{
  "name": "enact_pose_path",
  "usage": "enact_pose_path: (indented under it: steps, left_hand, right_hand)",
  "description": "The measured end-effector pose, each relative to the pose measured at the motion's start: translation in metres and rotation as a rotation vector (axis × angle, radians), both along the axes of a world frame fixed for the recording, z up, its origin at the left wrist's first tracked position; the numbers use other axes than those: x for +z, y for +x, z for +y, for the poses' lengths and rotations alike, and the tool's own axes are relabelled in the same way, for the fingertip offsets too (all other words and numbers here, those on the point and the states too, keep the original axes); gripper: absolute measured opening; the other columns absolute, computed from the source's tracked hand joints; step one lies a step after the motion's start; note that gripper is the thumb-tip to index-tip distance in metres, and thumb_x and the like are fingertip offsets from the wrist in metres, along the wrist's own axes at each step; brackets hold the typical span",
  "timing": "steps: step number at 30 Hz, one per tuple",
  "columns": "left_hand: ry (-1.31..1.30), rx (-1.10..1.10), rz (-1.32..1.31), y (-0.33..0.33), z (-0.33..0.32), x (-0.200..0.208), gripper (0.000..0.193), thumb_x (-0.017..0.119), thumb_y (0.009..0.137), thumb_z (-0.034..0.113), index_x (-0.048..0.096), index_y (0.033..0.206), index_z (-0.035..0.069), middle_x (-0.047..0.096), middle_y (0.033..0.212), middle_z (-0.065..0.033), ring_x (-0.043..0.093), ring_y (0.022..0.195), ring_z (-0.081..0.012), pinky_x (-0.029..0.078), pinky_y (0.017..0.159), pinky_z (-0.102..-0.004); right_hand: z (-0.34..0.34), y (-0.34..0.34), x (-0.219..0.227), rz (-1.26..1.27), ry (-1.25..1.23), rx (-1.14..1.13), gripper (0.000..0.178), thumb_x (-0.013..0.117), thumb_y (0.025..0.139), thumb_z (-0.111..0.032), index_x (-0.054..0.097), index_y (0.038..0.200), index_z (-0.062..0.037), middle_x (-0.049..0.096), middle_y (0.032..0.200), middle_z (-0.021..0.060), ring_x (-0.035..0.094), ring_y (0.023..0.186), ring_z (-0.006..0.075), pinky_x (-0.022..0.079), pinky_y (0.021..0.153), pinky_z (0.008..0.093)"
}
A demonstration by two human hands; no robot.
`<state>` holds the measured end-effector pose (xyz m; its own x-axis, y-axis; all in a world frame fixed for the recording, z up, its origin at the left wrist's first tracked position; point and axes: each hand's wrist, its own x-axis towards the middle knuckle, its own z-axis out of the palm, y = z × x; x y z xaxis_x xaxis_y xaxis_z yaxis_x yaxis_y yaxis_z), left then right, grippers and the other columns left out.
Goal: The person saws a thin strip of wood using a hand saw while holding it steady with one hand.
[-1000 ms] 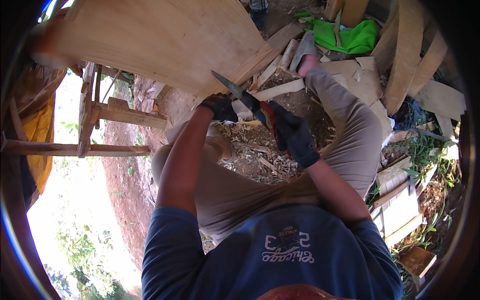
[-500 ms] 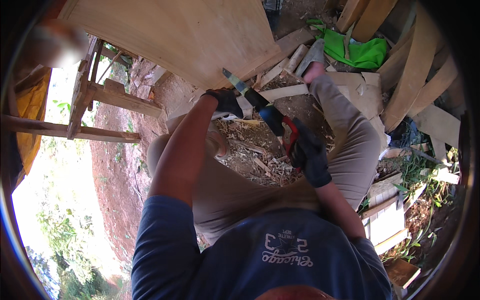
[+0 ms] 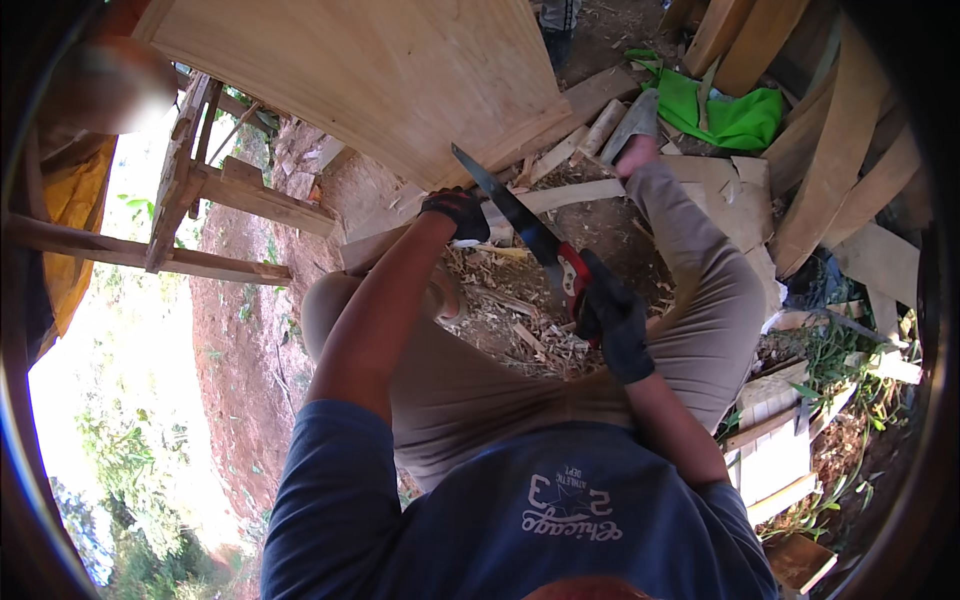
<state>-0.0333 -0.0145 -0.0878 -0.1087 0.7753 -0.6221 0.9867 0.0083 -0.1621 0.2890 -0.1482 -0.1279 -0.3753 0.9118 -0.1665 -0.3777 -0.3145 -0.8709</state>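
A handsaw [image 3: 520, 215] with a red and black handle is in my right hand [image 3: 612, 318], which wears a dark glove. Its blade slants up and left, the tip overlapping the corner of a large plywood panel [image 3: 390, 80]. My left hand [image 3: 458, 212], also gloved, is closed over a long pale wooden strip [image 3: 575, 195], left of the blade. The blade crosses the strip's line just right of that hand; whether it touches the wood I cannot tell. My left fingertips are partly hidden.
Wood shavings [image 3: 535, 330] litter the ground between my legs. Offcuts and a green cloth [image 3: 735, 118] lie beyond my right foot, with planks [image 3: 840, 140] leaning at right. A rough timber frame [image 3: 230, 195] stands at left above a dirt slope.
The saw and my right hand have shifted slightly, and the blade's angle is a little steeper. My left hand stays on the strip. The whole view has moved a little.
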Motion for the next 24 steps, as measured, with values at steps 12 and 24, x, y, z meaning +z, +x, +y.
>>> enact_pose_path:
  steps: [12, 24]
  left_hand:
    - [0.124, -0.091, -0.067, -0.02, 0.002, -0.022, 0.053, 0.074, 0.073, 0.04, 0.08, 0.114, 0.008, 0.077, 0.119, -0.019, 0.075, 0.11, -0.0356, 0.059, 0.096, -0.0439]
    - [0.066, -0.068, -0.055, -0.011, 0.003, -0.01, 0.051, 0.077, 0.07, 0.04, 0.082, 0.11, 0.009, 0.079, 0.113, -0.0195, 0.077, 0.107, -0.0336, 0.06, 0.093, -0.043]
  right_hand:
    - [0.017, 0.008, -0.013, -0.01, -0.129, -0.075, 0.041, 0.065, 0.107, -0.016, 0.065, 0.146, -0.0027, 0.067, 0.09, -0.0031, 0.054, 0.065, 0.0029, 0.041, 0.058, 0.0216]
    - [0.002, 0.016, -0.007, 0.078, -0.155, -0.072, 0.05, 0.061, 0.106, -0.017, 0.056, 0.152, 0.0026, 0.052, 0.07, -0.0073, 0.044, 0.055, 0.0039, 0.033, 0.051, 0.0241]
